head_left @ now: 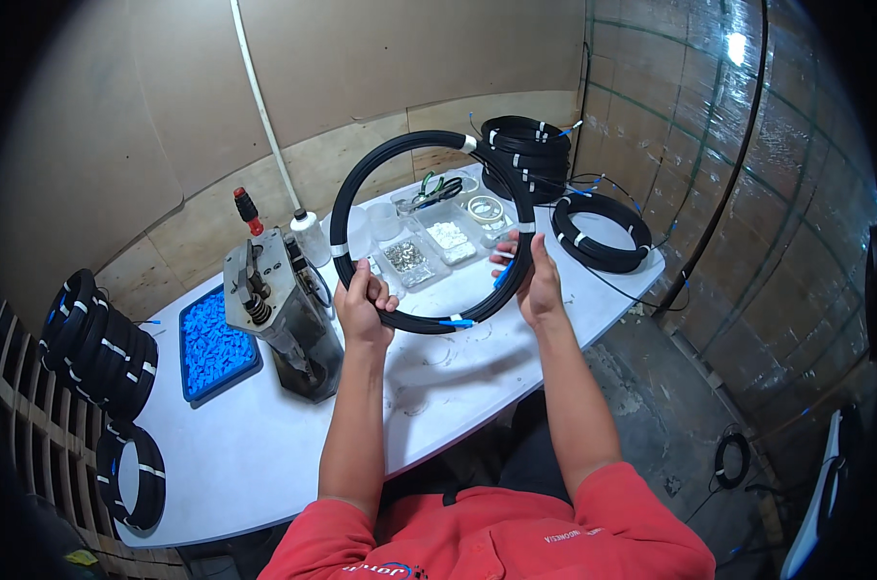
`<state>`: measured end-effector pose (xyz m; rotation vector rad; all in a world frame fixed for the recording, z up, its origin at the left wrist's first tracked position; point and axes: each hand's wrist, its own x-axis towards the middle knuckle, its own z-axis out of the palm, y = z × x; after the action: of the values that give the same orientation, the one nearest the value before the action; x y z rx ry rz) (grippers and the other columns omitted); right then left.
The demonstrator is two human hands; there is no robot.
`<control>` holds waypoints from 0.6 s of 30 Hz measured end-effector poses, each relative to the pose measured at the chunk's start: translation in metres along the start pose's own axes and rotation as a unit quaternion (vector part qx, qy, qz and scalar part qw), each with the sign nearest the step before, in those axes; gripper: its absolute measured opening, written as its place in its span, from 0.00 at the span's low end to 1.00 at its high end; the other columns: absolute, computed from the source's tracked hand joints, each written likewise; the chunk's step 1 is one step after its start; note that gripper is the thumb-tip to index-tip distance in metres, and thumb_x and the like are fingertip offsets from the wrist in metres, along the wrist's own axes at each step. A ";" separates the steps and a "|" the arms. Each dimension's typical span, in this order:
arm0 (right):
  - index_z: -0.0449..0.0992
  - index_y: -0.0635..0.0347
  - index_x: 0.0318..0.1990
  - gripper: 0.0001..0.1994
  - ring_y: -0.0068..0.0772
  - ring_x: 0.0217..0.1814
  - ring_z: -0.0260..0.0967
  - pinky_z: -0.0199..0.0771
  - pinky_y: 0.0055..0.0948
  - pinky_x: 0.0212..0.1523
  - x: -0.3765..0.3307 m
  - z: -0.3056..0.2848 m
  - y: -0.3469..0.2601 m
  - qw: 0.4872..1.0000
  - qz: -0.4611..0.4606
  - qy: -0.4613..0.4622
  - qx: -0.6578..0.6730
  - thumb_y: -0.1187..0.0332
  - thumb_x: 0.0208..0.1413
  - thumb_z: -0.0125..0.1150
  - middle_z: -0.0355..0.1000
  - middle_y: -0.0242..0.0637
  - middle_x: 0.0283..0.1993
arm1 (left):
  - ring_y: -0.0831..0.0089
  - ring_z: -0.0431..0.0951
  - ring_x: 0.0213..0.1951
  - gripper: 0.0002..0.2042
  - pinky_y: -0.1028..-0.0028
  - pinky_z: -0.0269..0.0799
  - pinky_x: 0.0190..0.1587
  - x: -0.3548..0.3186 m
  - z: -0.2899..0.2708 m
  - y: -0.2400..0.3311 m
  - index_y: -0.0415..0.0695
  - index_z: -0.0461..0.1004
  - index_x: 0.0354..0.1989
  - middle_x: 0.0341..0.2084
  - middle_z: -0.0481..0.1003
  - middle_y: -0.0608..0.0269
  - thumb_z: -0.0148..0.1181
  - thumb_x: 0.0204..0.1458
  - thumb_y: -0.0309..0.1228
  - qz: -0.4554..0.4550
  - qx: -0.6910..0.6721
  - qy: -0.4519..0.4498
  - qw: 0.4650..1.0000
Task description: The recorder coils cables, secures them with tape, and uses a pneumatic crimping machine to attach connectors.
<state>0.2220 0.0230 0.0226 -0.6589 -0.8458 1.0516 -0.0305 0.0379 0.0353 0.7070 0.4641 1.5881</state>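
Note:
I hold up a coil of thin black cable (pixel 340 217), tilted upright over the table, with white tape bands round it. My left hand (pixel 364 304) is closed on its lower left side, thumb on the near face. My right hand (pixel 537 280) grips the lower right side, thumb along the outer edge and fingers reaching through the ring. A blue connector (pixel 456 323) lies along the coil's bottom beside a tape band. Another blue piece shows by my right fingers, partly hidden.
On the white table (pixel 400 425) stand a metal hand press (pixel 303 338), a blue tray (pixel 224 390) of blue connectors, a white bottle (pixel 308 237), clear bins with small metal and white parts, and a tape roll (pixel 485 209). Coil stacks (pixel 525 159) stand back right, others (pixel 105 343) at left.

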 end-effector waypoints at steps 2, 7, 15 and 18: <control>0.69 0.63 0.54 0.31 0.36 0.44 0.75 0.78 0.32 0.41 0.013 -0.007 -0.011 1.000 0.008 0.002 -0.010 0.41 0.62 0.50 0.74 0.42 0.44 | 0.82 0.57 0.14 0.09 0.78 0.57 0.17 0.002 -0.006 0.003 0.48 0.64 0.31 0.14 0.56 0.73 0.56 0.61 0.35 -0.011 0.013 -0.013 1.000; 0.72 0.60 0.49 0.22 0.23 0.33 0.72 0.72 0.20 0.29 0.031 -0.006 -0.036 0.992 0.070 -0.092 -0.057 0.50 0.61 0.58 0.72 0.34 0.38 | 0.82 0.58 0.14 0.10 0.79 0.56 0.17 0.003 -0.020 0.014 0.48 0.65 0.32 0.15 0.57 0.74 0.59 0.58 0.35 -0.041 0.074 -0.062 0.995; 0.68 0.57 0.33 0.15 0.13 0.19 0.56 0.58 0.17 0.17 0.019 0.004 -0.047 0.983 0.136 -0.062 -0.104 0.57 0.59 0.64 0.60 0.24 0.24 | 0.82 0.59 0.13 0.10 0.79 0.56 0.17 0.011 -0.010 0.032 0.47 0.66 0.32 0.14 0.59 0.75 0.62 0.56 0.35 -0.067 0.166 -0.064 0.982; 0.63 0.56 0.30 0.19 0.14 0.20 0.55 0.57 0.17 0.18 0.014 0.009 -0.050 0.981 0.134 -0.051 -0.129 0.53 0.60 0.62 0.58 0.24 0.23 | 0.82 0.58 0.13 0.10 0.78 0.55 0.17 0.011 -0.006 0.036 0.47 0.67 0.32 0.13 0.58 0.75 0.62 0.55 0.35 -0.070 0.176 -0.063 0.980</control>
<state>0.2411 0.0182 0.0719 -0.9656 -1.0130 1.2375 -0.0614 0.0443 0.0566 1.0127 0.6954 1.3331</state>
